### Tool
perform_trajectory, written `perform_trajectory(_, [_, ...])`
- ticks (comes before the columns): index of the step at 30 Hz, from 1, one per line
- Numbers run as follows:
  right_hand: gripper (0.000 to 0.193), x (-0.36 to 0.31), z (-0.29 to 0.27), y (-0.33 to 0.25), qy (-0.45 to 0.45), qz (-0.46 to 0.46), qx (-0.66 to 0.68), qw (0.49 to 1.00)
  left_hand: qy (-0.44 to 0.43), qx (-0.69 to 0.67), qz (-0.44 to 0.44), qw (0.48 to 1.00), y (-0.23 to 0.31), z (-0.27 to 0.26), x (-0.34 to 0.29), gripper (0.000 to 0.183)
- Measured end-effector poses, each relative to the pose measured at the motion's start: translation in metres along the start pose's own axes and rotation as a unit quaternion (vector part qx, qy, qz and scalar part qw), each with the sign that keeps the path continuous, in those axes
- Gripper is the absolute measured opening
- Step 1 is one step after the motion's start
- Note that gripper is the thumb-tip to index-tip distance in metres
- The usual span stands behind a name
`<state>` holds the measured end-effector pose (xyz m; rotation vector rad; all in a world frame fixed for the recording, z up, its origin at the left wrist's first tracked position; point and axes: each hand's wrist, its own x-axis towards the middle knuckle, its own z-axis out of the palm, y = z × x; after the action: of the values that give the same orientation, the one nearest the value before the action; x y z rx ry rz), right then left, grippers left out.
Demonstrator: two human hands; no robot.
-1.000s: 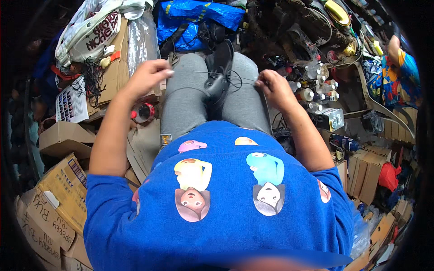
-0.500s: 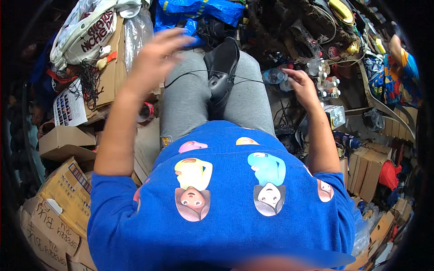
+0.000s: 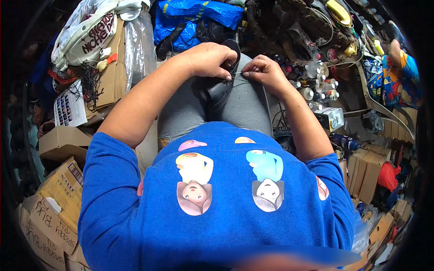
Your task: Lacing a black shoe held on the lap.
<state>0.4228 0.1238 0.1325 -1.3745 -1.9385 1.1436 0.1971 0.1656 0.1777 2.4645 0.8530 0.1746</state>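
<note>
A black shoe (image 3: 218, 94) is wedged between my thighs, its heel end toward me and its sole partly turned up. My left hand (image 3: 209, 61) curls over the shoe from the left, thumb and fingers bent around its edge. Just to the right of it, my right hand (image 3: 266, 74) pinches a thin, pale needle (image 3: 238, 72) between thumb and fingers, pointing at the shoe. A dark thread (image 3: 244, 82) runs by the right fingertips. My left hand hides much of the shoe's middle.
Beyond my knees lies a blue plastic bag (image 3: 199, 18) with dark shoes by it. Several small bottles (image 3: 321, 86) stand to the right. Cardboard boxes (image 3: 68, 140) pile up at the left, more cartons (image 3: 368, 167) at the right. Another person's arm (image 3: 396, 52) shows at the far right.
My left hand has come down and right, from the air onto the shoe. My right hand has moved left to the shoe. The thread no longer stretches out to both sides.
</note>
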Motion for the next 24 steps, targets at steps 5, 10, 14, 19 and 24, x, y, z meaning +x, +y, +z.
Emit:
perform_trajectory(5, [0.011, 0.002, 0.002, -0.001, -0.027, -0.004, 0.003, 1.000, -0.123, -0.045, -0.037, 0.991, -0.010, -0.002, 0.006, 0.034])
perform_trajectory(10, [0.014, 0.004, 0.006, -0.008, -0.025, -0.041, -0.039, 0.998, -0.160, -0.200, -0.062, 0.965, -0.035, 0.010, 0.010, 0.029])
perform_trajectory(14, [0.014, 0.004, 0.013, -0.008, -0.016, -0.052, -0.043, 0.998, -0.156, -0.263, -0.049, 0.951, -0.043, 0.018, 0.011, 0.026])
perform_trajectory(19, [0.015, -0.005, 0.020, -0.012, 0.016, -0.075, -0.055, 0.996, -0.161, -0.306, -0.049, 0.937, -0.046, 0.019, 0.007, 0.026])
perform_trajectory(24, [0.020, -0.013, 0.025, -0.009, 0.038, -0.112, -0.118, 0.986, -0.197, -0.281, -0.041, 0.938, -0.048, 0.017, 0.006, 0.029])
